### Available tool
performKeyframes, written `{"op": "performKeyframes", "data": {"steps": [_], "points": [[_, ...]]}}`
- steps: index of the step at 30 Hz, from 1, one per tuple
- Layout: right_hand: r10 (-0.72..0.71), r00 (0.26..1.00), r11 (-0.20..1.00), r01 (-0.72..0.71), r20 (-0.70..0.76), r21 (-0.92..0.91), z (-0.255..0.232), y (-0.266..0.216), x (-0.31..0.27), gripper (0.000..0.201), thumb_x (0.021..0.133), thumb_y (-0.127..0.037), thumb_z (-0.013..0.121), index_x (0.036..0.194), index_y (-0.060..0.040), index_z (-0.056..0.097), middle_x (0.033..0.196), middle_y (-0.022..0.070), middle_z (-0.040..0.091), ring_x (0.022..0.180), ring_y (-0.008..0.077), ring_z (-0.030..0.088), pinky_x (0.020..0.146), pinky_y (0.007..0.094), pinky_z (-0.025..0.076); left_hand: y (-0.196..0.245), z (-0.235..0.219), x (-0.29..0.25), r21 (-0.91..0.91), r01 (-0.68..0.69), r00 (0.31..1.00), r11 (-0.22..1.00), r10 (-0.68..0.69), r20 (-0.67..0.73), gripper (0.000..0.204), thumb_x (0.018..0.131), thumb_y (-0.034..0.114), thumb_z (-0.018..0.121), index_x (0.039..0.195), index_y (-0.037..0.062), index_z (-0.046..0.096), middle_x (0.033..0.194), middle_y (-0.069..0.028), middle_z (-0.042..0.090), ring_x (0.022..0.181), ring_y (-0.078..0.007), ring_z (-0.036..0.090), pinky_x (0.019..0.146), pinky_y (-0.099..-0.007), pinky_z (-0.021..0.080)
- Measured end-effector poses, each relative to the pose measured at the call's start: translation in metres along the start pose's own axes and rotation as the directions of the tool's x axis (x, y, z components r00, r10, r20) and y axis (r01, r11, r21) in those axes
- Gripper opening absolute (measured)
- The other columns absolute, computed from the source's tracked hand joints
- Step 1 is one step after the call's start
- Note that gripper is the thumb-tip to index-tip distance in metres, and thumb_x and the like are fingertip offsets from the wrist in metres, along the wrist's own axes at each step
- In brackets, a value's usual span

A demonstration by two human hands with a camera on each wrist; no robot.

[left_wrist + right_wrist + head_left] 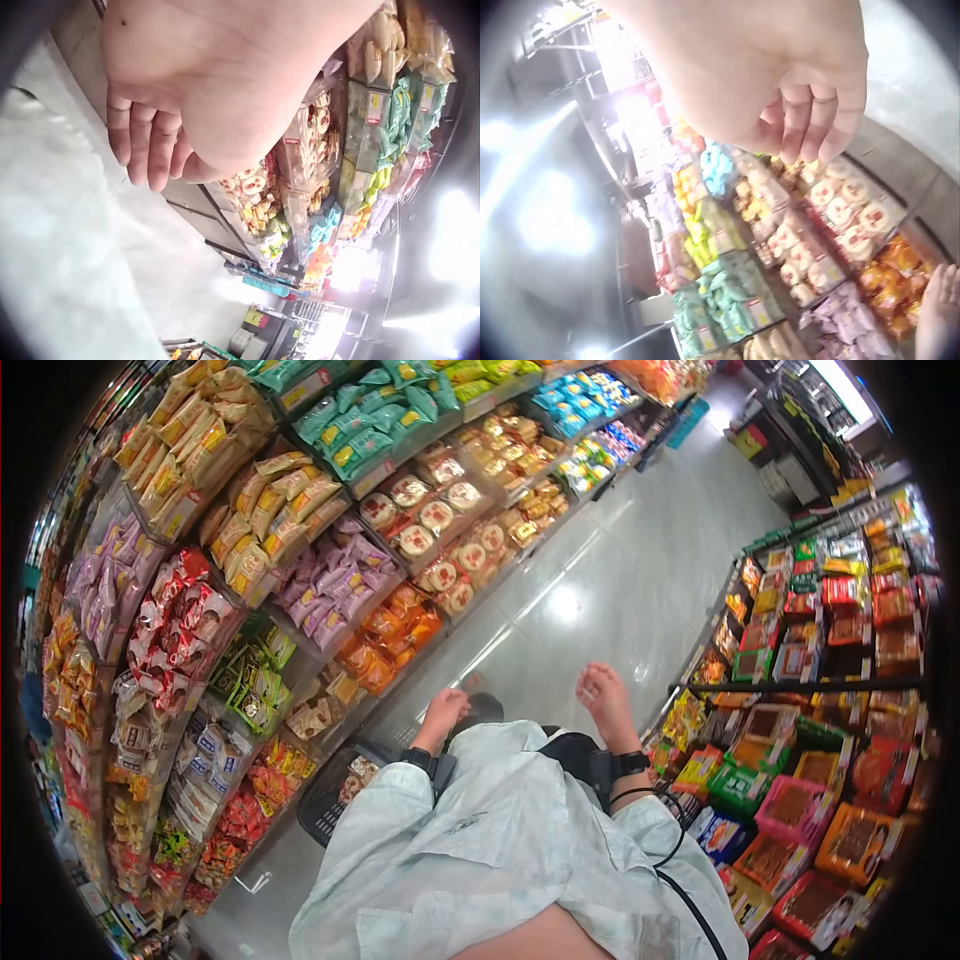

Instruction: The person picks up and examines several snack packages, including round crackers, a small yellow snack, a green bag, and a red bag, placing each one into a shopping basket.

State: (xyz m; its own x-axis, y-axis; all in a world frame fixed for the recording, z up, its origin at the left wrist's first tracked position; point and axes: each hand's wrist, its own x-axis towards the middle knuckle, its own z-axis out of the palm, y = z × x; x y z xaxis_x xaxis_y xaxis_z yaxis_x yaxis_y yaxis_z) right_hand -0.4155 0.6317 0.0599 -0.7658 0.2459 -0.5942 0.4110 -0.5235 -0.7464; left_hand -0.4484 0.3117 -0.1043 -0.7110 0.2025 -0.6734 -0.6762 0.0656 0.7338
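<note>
My left hand hangs in front of the body with nothing in it. In the left wrist view its fingers point downward, loosely bent. The right hand is raised over the aisle, also holding nothing, and its fingers curl loosely in the right wrist view. Beside the left forearm is a dark shopping basket, partly hidden by the sleeve, with wrapped snacks inside. Nearest the left hand on the shelf are orange-wrapped snacks and round white packaged cakes.
Tiered clear bins of bagged snacks, including purple packets and teal packets, line the left. Boxed foods fill a rack on the right, crossed by a black rail. A shiny grey floor runs between. A black cable hangs by the right sleeve.
</note>
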Motion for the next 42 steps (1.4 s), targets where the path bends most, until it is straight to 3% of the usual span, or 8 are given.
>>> {"op": "performKeyframes", "data": {"steps": [5,8,11,18,25,27,33,42], "points": [[-0.119,0.960,0.986,0.084,0.254,0.145,0.087,-0.103,0.059,0.018,0.097,-0.014,0.055,0.114,-0.0076,0.057,0.096,0.0023,0.062,0.089,0.0141,0.061,0.086,0.0318,0.051,0.044,-0.030,0.038,-0.018,-0.081,0.994,0.997,0.079,-0.073,0.022,0.094,0.022,0.058,0.108,0.0044,0.060,0.091,-0.0067,0.069,0.081,-0.0140,0.066,0.070,-0.0276,0.051],[-0.073,0.935,0.997,0.060,0.347,0.049,0.135,-0.129,0.104,0.016,0.097,-0.015,0.056,0.112,-0.0082,0.058,0.095,0.0018,0.062,0.089,0.0138,0.061,0.085,0.0307,0.051,0.050,-0.048,0.045,-0.084,-0.080,0.986,0.993,0.067,-0.156,0.021,0.095,0.022,0.058,0.108,0.0051,0.060,0.094,-0.0064,0.069,0.083,-0.0146,0.066,0.071,-0.0282,0.051],[0.081,0.920,0.987,-0.019,0.384,-0.162,0.168,-0.128,0.162,0.017,0.097,-0.015,0.056,0.113,-0.0085,0.056,0.097,0.0008,0.060,0.093,0.0133,0.059,0.088,0.0306,0.050,0.043,-0.061,0.043,-0.150,-0.057,0.968,0.987,0.018,-0.252,0.021,0.095,0.022,0.058,0.109,0.0053,0.060,0.095,-0.0069,0.069,0.083,-0.0154,0.066,0.072,-0.0286,0.051],[0.244,0.831,0.948,-0.095,0.500,-0.305,0.242,-0.122,0.291,0.016,0.101,-0.024,0.053,0.109,-0.0099,0.057,0.097,0.0006,0.062,0.091,0.0131,0.061,0.085,0.0303,0.052,0.011,-0.073,0.031,-0.354,-0.045,0.869,0.934,-0.138,-0.475,0.019,0.096,0.019,0.057,0.109,0.0055,0.061,0.094,-0.0078,0.069,0.079,-0.0155,0.065,0.068,-0.0272,0.051],[0.395,0.752,0.915,-0.269,0.528,-0.302,0.323,-0.141,0.415,0.020,0.098,-0.025,0.054,0.110,-0.0089,0.055,0.104,0.0043,0.060,0.096,0.0171,0.059,0.085,0.0328,0.051,0.053,-0.010,0.020,-0.598,-0.228,0.624,0.769,-0.356,-0.695,0.019,0.096,0.020,0.056,0.110,0.0071,0.060,0.092,-0.0061,0.067,0.078,-0.0154,0.064,0.068,-0.0277,0.050],[0.440,0.735,0.892,-0.291,0.516,-0.347,0.333,-0.134,0.445,0.023,0.096,-0.024,0.056,0.112,-0.0070,0.054,0.110,0.0079,0.059,0.099,0.0194,0.059,0.085,0.0339,0.051,0.057,0.016,0.026,-0.635,-0.228,0.605,0.738,-0.403,-0.687,0.021,0.097,0.023,0.056,0.113,0.0086,0.059,0.094,-0.0056,0.066,0.081,-0.0154,0.064,0.070,-0.0281,0.051],[0.523,0.760,0.843,-0.394,0.386,-0.366,0.360,-0.130,0.472,0.026,0.096,-0.028,0.057,0.112,-0.0078,0.055,0.107,0.0047,0.057,0.098,0.0183,0.058,0.088,0.0345,0.051,0.081,0.078,0.041,-0.698,-0.217,0.588,0.682,-0.480,-0.652,0.027,0.097,0.028,0.057,0.118,0.0109,0.058,0.101,-0.0064,0.066,0.089,-0.0187,0.065,0.078,-0.0310,0.053],[0.547,0.737,0.837,-0.469,0.398,-0.281,0.362,-0.120,0.481,0.020,0.100,-0.020,0.051,0.116,-0.0089,0.052,0.111,0.0050,0.056,0.100,0.0190,0.058,0.089,0.0347,0.051,0.092,0.095,0.052,-0.702,-0.226,0.575,0.675,-0.489,-0.656,0.024,0.096,0.021,0.055,0.116,0.0079,0.059,0.100,-0.0072,0.068,0.085,-0.0159,0.063,0.074,-0.0284,0.052]]}}
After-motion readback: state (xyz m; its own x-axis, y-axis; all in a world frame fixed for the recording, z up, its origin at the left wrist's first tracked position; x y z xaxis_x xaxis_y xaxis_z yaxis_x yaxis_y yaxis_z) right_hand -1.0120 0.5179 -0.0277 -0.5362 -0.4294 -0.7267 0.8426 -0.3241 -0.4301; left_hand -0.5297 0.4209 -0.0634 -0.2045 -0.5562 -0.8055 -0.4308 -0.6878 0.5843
